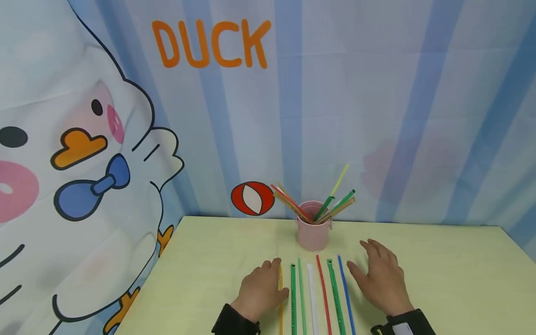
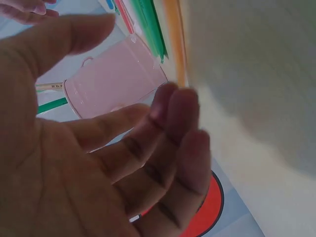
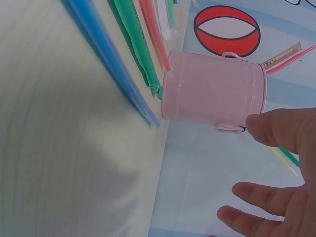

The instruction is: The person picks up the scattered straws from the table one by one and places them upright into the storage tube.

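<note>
Thin straws and wrapped sticks lie in a row on the table, pointing away from me. From left to right come a yellow straw [image 1: 281, 321], a green-wrapped stick [image 1: 293, 298], a light green straw [image 1: 302, 298], a white one [image 1: 312, 298], a red straw [image 1: 324, 293], another green-wrapped stick [image 1: 336, 298] and a blue straw [image 1: 346, 298]. My left hand [image 1: 260, 289] is beside the yellow straw, fingers loosely bent and thumb apart, overlapping it in the head view. Right of the blue straw hovers my right hand [image 1: 382, 278], its fingers spread and holding nothing.
Behind the row stands a pink bucket [image 1: 311, 238] holding several straws and brown-wrapped sticks that lean outward. A striped curtain [image 1: 343, 93] with a duck print hangs behind the pale yellow table [image 1: 460, 279].
</note>
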Motion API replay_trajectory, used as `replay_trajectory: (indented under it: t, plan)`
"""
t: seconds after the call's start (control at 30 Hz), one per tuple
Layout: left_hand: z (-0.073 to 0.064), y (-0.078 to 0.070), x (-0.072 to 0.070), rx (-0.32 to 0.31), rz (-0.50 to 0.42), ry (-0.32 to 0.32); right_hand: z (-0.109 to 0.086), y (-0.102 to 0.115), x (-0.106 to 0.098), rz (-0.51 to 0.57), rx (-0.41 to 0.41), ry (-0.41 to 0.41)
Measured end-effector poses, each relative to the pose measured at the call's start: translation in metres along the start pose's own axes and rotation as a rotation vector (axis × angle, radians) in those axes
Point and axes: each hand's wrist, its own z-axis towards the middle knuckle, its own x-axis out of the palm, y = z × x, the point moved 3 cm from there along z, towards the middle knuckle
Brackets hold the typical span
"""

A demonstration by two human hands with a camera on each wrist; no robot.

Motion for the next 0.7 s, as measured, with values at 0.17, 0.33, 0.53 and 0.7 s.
replay_trajectory:
  t: [0.17,0.33,0.53,0.7]
  plan:
    - [-0.004,0.000,0.009,0.038,-0.012,0.066,0.002,-0.001,0.002,0.007,-0.006,0.007]
    - [-0.008,-0.004,0.010,0.062,-0.049,0.078,0.002,-0.001,0.004,0.000,-0.014,0.018]
    - [-0.008,-0.006,0.012,0.047,-0.097,0.077,0.002,0.000,0.006,-0.018,-0.006,0.040]
    - [-0.003,-0.005,0.015,-0.007,-0.143,0.102,0.002,-0.001,0.007,-0.020,0.009,0.062]
